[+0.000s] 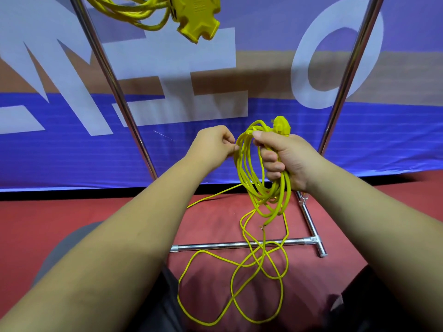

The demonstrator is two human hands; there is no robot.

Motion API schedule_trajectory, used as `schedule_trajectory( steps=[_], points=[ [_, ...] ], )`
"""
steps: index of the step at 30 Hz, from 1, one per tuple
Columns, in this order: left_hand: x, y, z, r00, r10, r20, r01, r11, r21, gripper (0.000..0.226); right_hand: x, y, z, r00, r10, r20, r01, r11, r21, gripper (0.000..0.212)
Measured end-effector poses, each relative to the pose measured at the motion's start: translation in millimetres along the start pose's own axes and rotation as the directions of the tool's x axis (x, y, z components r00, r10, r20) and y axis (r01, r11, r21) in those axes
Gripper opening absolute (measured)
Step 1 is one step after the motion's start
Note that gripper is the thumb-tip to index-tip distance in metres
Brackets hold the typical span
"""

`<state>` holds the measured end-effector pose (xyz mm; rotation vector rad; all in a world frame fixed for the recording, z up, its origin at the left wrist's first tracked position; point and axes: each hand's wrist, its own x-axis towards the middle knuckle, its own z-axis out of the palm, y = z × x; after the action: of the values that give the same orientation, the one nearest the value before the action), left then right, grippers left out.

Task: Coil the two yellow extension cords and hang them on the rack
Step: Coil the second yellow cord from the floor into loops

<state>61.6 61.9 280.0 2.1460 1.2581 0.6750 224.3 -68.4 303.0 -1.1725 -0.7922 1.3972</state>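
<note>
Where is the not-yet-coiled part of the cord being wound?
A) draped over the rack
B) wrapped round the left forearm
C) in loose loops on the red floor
C: below the coil in the right hand, the rest of the cord lies looped on the red floor.

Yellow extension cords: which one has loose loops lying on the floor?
The half-coiled cord gripped by the right hand: its tail loops across the red floor. The other cord, with the outlet block, hangs high between the rack poles.

floor (60,212): red carpet | backdrop: blue banner (60,159) | large white letters (191,51) | tan band (263,61)
</note>
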Motion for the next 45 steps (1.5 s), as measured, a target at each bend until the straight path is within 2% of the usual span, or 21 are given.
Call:
schedule_trajectory(
  steps=[4, 5, 7, 8, 9, 10, 11, 12, 15, 18, 20, 24, 27, 30, 33, 34, 36, 38, 40, 42, 45],
  points=[
    [-1, -8, 12, 0.992, -0.127, 0.012, 0.127, 0.989, -0.075, 0.026, 3, -2, -3, 0.997, -0.040, -0.068, 0.043, 0.998, 0.048, 0.024],
    [-1, -10, 16, 0.987, -0.157, 0.026, 0.157, 0.987, -0.030, 0.028, 3, -3, -4, 0.995, -0.052, -0.086, 0.057, 0.997, 0.056, 0.024],
    [-5, -12, 26, 0.958, -0.231, 0.168, 0.184, 0.950, 0.251, 0.025, 4, -3, -5, 0.989, -0.072, -0.128, 0.082, 0.994, 0.070, 0.025],
    [-11, -15, 34, 0.913, -0.292, 0.285, 0.157, 0.896, 0.415, 0.025, 4, -2, -6, 0.986, -0.078, -0.148, 0.090, 0.993, 0.079, 0.025],
    [-19, -20, 43, 0.829, -0.400, 0.390, 0.129, 0.816, 0.563, 0.026, 4, -3, -7, 0.983, -0.081, -0.162, 0.096, 0.991, 0.090, 0.027],
    [-26, -26, 55, 0.731, -0.495, 0.470, 0.137, 0.781, 0.609, 0.028, 5, -3, -8, 0.982, -0.082, -0.170, 0.100, 0.990, 0.098, 0.028],
    [-37, -31, 67, 0.653, -0.510, 0.561, 0.107, 0.795, 0.598, 0.032, 5, -5, -10, 0.981, -0.081, -0.175, 0.101, 0.989, 0.105, 0.030],
    [-47, -34, 78, 0.611, -0.458, 0.646, 0.066, 0.842, 0.535, 0.040, 6, -6, -12, 0.981, -0.079, -0.178, 0.100, 0.988, 0.116, 0.032],
    [-76, -34, 103, 0.573, -0.220, 0.789, -0.146, 0.921, 0.362, 0.067, 7, -13, -16, 0.981, -0.068, -0.182, 0.101, 0.978, 0.180, 0.033],
    [-90, -43, 130, 0.556, -0.106, 0.825, -0.139, 0.966, 0.217, 0.057, 7, -17, -18, 0.980, -0.073, -0.185, 0.112, 0.972, 0.207, 0.034],
    [-97, -52, 140, 0.546, -0.095, 0.832, -0.147, 0.967, 0.207, 0.045, 6, -18, -19, 0.979, -0.088, -0.183, 0.122, 0.976, 0.182, 0.032],
    [-91, -69, 141, 0.608, -0.100, 0.788, -0.111, 0.972, 0.208, 0.031, 5, -22, -23, 0.983, -0.094, -0.156, 0.118, 0.982, 0.150, 0.029],
    [-71, -76, 121, 0.721, -0.114, 0.683, -0.092, 0.962, 0.257, 0.024, 5, -28, -28, 0.987, -0.086, -0.134, 0.103, 0.987, 0.127, 0.030],
    [-48, -76, 89, 0.844, -0.131, 0.520, -0.037, 0.953, 0.301, 0.022, 4, -30, -32, 0.982, -0.131, -0.137, 0.128, 0.991, -0.025, 0.033],
    [-29, -65, 53, 0.909, -0.163, 0.383, 0.035, 0.947, 0.319, 0.028, 3, -27, -31, 0.977, -0.176, -0.118, 0.145, 0.963, -0.228, 0.035],
    [-23, -60, 41, 0.920, -0.184, 0.347, 0.081, 0.953, 0.291, 0.031, 3, -25, -30, 0.977, -0.184, -0.110, 0.145, 0.944, -0.298, 0.038],
    [-16, -45, 21, 0.915, -0.266, 0.303, 0.244, 0.963, 0.112, 0.032, 2, -19, -26, 0.974, -0.204, -0.093, 0.148, 0.897, -0.417, 0.043],
    [-13, -28, 5, 0.879, -0.370, 0.302, 0.419, 0.901, -0.116, 0.028, 3, -11, -20, 0.969, -0.233, -0.079, 0.162, 0.847, -0.506, 0.048],
    [-11, -9, -6, 0.831, -0.460, 0.312, 0.546, 0.779, -0.308, 0.024, 7, -1, -14, 0.964, -0.248, -0.092, 0.151, 0.802, -0.579, 0.048],
    [-9, 7, -16, 0.784, -0.520, 0.339, 0.617, 0.595, -0.516, 0.021, 11, 11, -10, 0.963, -0.247, -0.108, 0.127, 0.769, -0.627, 0.042],
    [-8, 26, -28, 0.746, -0.476, 0.465, 0.639, 0.317, -0.701, 0.012, 15, 31, -5, 0.971, -0.223, -0.089, 0.109, 0.740, -0.664, 0.030]
  ],
)
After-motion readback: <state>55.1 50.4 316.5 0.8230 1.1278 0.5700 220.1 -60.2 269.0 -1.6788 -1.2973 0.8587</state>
